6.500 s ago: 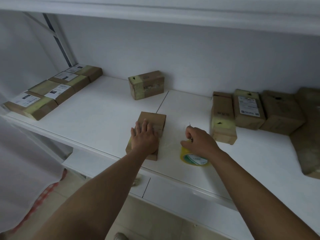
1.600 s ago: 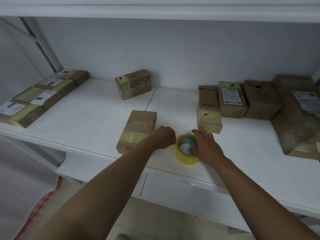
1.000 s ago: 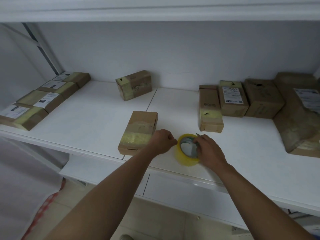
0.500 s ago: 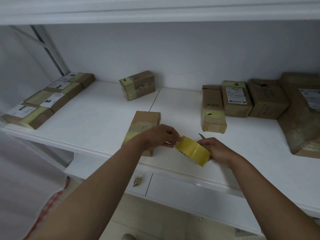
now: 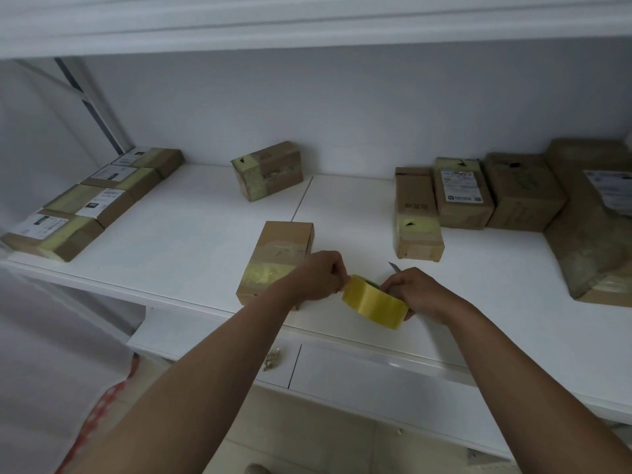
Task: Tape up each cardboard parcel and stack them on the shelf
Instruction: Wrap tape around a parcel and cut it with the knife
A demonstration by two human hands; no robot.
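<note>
Two hands hold one roll of yellow tape (image 5: 374, 305) above the front edge of the white shelf (image 5: 191, 234). The right hand (image 5: 419, 293) grasps the roll's far side, fingers curled around it, and a thin blade tip (image 5: 392, 266) pokes up from behind that hand. The left hand (image 5: 319, 276) pinches the roll's left edge; whether it has the loose tape end I cannot tell. The roll is tilted, its outer band facing the camera and its open core facing away and up.

One cardboard parcel (image 5: 278, 258) lies just left of the hands, partly behind the left wrist, its long axis running from the front edge towards the back wall, with a yellowish tape band across its near part.

Four flat parcels (image 5: 95, 203) sit in a row on the far left, each with a white printed label too small to read. One parcel (image 5: 268, 171) stands alone near the back wall, dark print on its side unreadable. On the right are five more: a long one (image 5: 415, 213) pointing front to back with faint illegible marks, a labelled one (image 5: 461, 193), a plain one (image 5: 523, 193), and two large ones (image 5: 591, 220) at the edge, one on the other, the upper one labelled.
</note>
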